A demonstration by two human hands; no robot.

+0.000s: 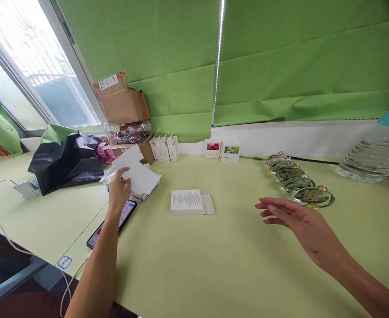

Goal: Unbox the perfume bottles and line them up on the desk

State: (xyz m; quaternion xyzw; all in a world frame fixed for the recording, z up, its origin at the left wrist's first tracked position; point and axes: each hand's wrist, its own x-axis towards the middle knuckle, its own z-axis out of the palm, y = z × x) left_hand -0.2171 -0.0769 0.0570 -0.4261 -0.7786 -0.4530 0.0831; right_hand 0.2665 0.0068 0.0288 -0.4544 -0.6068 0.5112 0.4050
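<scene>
On the left, my left hand has its fingers curled, thumb and forefinger closed on a flat white carton. This carton has a cut tab at its upper end and lies tilted over a small stack of flat pieces. My right hand hovers over the right side of the table, fingers stretched and slightly apart, holding nothing. Close beyond it is a row of shiny, clear packets with gold-coloured bits. Between my hands lies a white box with printed text, its right end flap open.
A phone with a lit screen lies by my left forearm. Behind are small upright white boxes, two picture boxes, a cardboard box and a black bag. A large water bottle lies at the right.
</scene>
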